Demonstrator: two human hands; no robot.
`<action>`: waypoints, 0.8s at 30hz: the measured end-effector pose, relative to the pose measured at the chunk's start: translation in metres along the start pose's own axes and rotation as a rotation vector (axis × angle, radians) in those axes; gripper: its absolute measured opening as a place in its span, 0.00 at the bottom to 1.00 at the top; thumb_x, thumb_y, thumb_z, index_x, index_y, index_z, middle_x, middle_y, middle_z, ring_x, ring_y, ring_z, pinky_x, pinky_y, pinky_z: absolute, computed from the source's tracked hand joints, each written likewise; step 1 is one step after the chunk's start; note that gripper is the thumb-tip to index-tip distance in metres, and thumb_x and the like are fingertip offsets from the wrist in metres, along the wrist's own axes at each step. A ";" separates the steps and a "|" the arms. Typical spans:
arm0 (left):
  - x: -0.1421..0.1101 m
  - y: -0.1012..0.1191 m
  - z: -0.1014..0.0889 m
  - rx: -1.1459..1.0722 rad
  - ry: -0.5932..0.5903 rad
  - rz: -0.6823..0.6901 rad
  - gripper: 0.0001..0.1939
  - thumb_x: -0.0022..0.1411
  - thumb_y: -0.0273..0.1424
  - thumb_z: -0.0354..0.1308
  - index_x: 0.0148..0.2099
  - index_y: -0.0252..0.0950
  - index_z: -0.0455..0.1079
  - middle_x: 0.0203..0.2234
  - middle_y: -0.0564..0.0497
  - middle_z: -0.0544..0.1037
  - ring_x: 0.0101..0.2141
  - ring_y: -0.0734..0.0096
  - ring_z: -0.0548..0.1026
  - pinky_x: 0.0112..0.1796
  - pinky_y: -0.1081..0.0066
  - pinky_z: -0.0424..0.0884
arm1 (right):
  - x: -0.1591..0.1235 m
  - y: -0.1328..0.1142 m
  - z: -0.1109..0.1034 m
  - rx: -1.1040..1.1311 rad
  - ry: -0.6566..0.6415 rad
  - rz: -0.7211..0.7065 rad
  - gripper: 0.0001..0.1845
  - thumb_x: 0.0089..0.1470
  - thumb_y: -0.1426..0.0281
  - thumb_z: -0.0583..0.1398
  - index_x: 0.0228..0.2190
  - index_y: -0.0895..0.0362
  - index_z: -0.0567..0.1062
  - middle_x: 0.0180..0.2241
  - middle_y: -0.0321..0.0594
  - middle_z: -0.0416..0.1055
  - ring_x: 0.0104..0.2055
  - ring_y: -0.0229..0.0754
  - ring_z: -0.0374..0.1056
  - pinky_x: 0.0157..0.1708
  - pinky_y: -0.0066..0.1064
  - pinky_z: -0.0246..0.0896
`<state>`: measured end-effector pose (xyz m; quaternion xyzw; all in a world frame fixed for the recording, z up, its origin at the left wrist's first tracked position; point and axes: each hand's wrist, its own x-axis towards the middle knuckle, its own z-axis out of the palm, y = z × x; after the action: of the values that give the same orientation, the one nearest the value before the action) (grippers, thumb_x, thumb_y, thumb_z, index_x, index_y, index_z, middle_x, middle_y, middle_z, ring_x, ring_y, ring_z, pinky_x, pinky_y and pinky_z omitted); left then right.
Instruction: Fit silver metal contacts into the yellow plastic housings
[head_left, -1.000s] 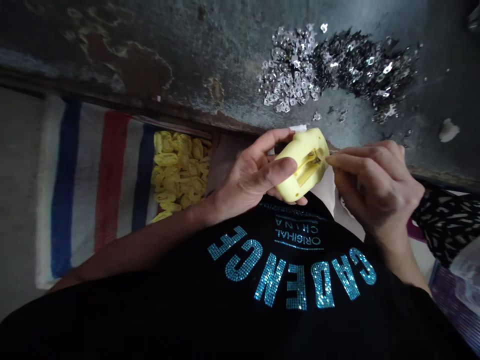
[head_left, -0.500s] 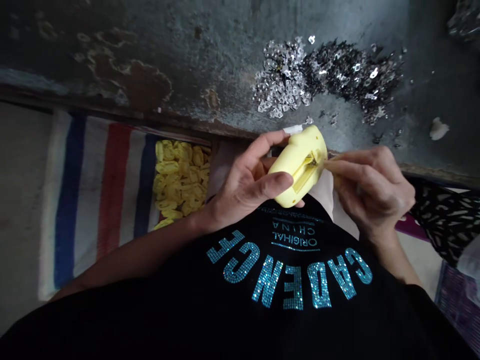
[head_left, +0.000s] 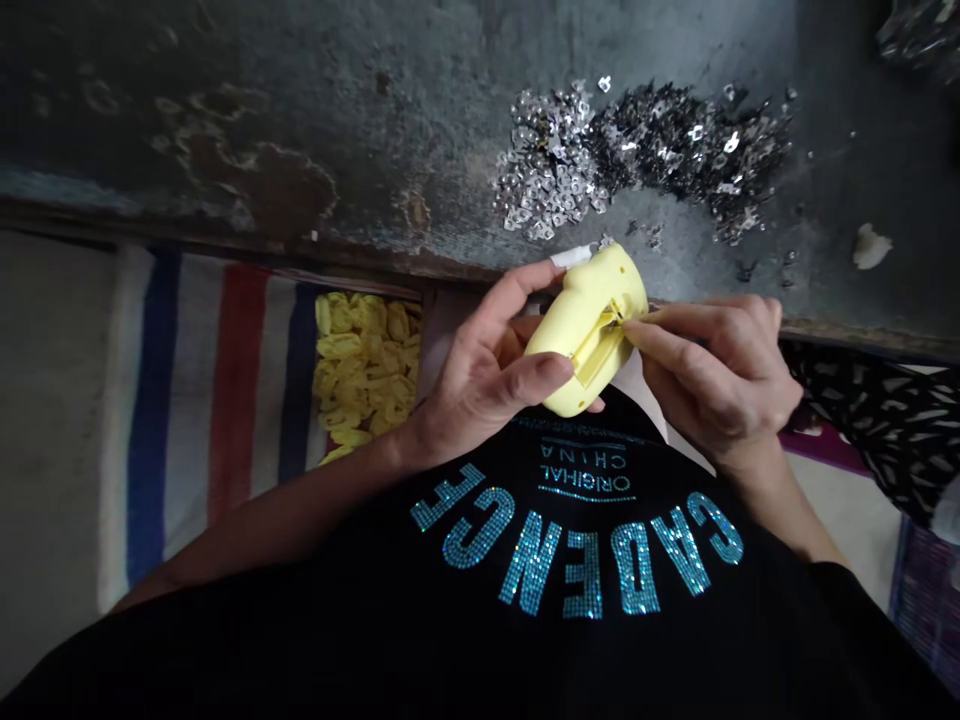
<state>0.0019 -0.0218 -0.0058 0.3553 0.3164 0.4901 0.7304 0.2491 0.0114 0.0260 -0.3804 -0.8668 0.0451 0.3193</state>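
Observation:
My left hand [head_left: 487,370] is wrapped round a pale yellow plastic shell [head_left: 581,315], thumb across its lower end, holding it just in front of the worn grey bench edge [head_left: 420,262]. A slot runs along the shell's upper face. My right hand [head_left: 712,375] is pinched, thumb and forefinger pressed together at that slot on a small metal piece that barely shows. Behind the hands, on the bench top, lies a heap of small shiny metal clips [head_left: 637,150].
A bag striped in blue, red and white [head_left: 195,390] sits at the left below the bench, holding several more yellow plastic shells [head_left: 364,360]. A white scrap [head_left: 870,245] lies on the bench at the right. Black patterned cloth [head_left: 885,420] shows at the right.
The shell has shifted slightly left in my left hand. My right fingertips have closed in from its right edge onto the slot.

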 end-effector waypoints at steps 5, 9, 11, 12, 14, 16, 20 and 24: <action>0.001 0.000 0.001 -0.009 -0.006 0.012 0.41 0.69 0.51 0.75 0.76 0.51 0.64 0.64 0.47 0.83 0.47 0.54 0.89 0.39 0.63 0.92 | 0.002 0.005 0.000 0.090 0.046 0.050 0.18 0.70 0.72 0.69 0.56 0.41 0.85 0.47 0.37 0.87 0.44 0.50 0.81 0.46 0.48 0.75; 0.000 0.000 0.001 0.027 -0.041 0.029 0.42 0.69 0.46 0.77 0.77 0.52 0.63 0.55 0.48 0.85 0.45 0.55 0.89 0.41 0.61 0.91 | 0.015 0.015 -0.004 0.411 -0.055 0.274 0.17 0.69 0.65 0.72 0.57 0.45 0.85 0.52 0.39 0.84 0.52 0.50 0.81 0.50 0.46 0.81; -0.001 0.001 0.001 0.103 -0.048 0.056 0.44 0.68 0.44 0.78 0.78 0.52 0.62 0.48 0.50 0.86 0.42 0.58 0.88 0.41 0.63 0.90 | 0.021 0.021 -0.005 0.517 -0.159 0.337 0.24 0.68 0.59 0.73 0.61 0.47 0.82 0.57 0.41 0.82 0.54 0.49 0.82 0.50 0.44 0.82; -0.002 0.001 0.002 0.149 -0.049 0.069 0.45 0.68 0.43 0.78 0.79 0.52 0.61 0.47 0.51 0.85 0.42 0.59 0.87 0.41 0.64 0.90 | 0.024 0.023 -0.005 0.537 -0.200 0.356 0.26 0.68 0.58 0.73 0.63 0.48 0.80 0.58 0.42 0.81 0.54 0.49 0.82 0.49 0.42 0.82; -0.003 0.003 0.004 0.250 -0.051 0.094 0.48 0.67 0.41 0.79 0.81 0.55 0.61 0.48 0.52 0.84 0.44 0.60 0.86 0.43 0.67 0.88 | 0.028 0.028 -0.004 0.526 -0.249 0.366 0.28 0.69 0.55 0.72 0.65 0.48 0.78 0.60 0.43 0.81 0.55 0.48 0.83 0.49 0.39 0.83; -0.004 0.005 0.007 0.338 -0.061 0.122 0.50 0.65 0.37 0.81 0.82 0.57 0.61 0.51 0.53 0.84 0.45 0.63 0.86 0.46 0.69 0.88 | 0.030 0.032 -0.001 0.514 -0.270 0.347 0.29 0.70 0.52 0.70 0.65 0.48 0.77 0.60 0.43 0.81 0.55 0.47 0.83 0.47 0.37 0.83; -0.002 0.010 0.014 0.486 -0.055 0.172 0.49 0.65 0.37 0.82 0.82 0.56 0.64 0.54 0.51 0.85 0.47 0.60 0.85 0.51 0.64 0.88 | 0.025 0.036 0.010 0.577 -0.229 0.297 0.30 0.69 0.51 0.70 0.65 0.48 0.75 0.59 0.43 0.81 0.54 0.47 0.82 0.46 0.36 0.84; 0.003 0.021 0.017 0.665 -0.181 0.248 0.49 0.63 0.41 0.83 0.81 0.49 0.67 0.65 0.45 0.82 0.56 0.49 0.84 0.61 0.52 0.86 | 0.005 0.032 0.024 0.607 -0.050 0.330 0.27 0.71 0.53 0.68 0.66 0.44 0.72 0.61 0.45 0.78 0.59 0.50 0.81 0.52 0.40 0.84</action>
<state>0.0063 -0.0173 0.0206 0.6510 0.3471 0.4120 0.5348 0.2525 0.0418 -0.0006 -0.4019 -0.7482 0.3613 0.3848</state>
